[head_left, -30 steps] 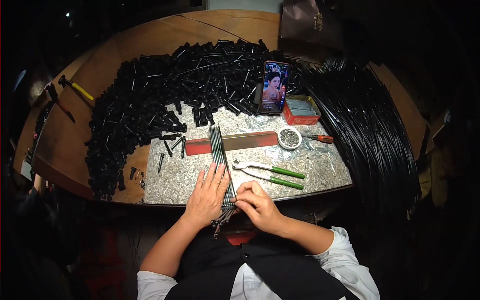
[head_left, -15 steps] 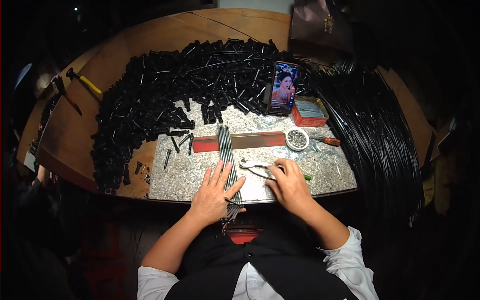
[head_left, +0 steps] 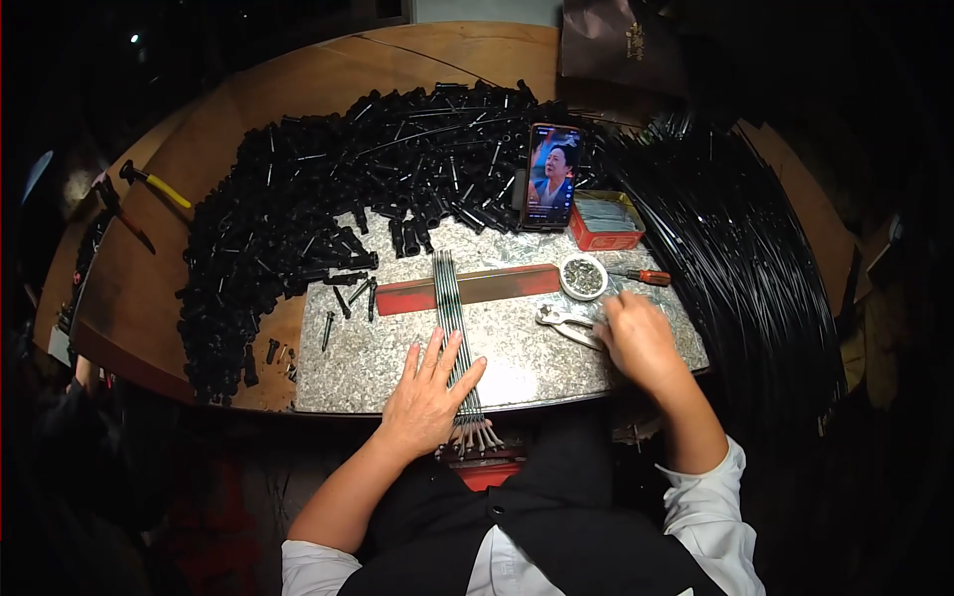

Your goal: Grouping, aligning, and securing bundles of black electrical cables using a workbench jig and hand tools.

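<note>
My left hand (head_left: 422, 402) lies flat with fingers spread, pressing on a row of thin dark metal rods (head_left: 449, 303). The rods cross a red-edged bar (head_left: 512, 284) on the speckled stone slab (head_left: 343, 382). Their splayed lower ends (head_left: 475, 437) stick out past the slab's front edge. To the right, my right hand (head_left: 641, 338) is closed round the handles of a pair of pliers (head_left: 568, 322), which are mostly covered by the fingers. The pliers' metal jaws point left, just below a white bowl of small metal pieces (head_left: 583, 277).
Black tubular parts (head_left: 328, 189) are heaped behind and left. A phone (head_left: 552, 177) stands beside a red box of thin strips (head_left: 606, 221). Long black rods (head_left: 740, 258) lie at right. A screwdriver (head_left: 651, 277), a yellow-handled hammer (head_left: 159, 184) and loose screws (head_left: 329, 330) lie about.
My right hand has moved right, and the pliers have shifted with it toward the bowl. My left hand stays on the rods, whose lower ends now fan out more visibly.
</note>
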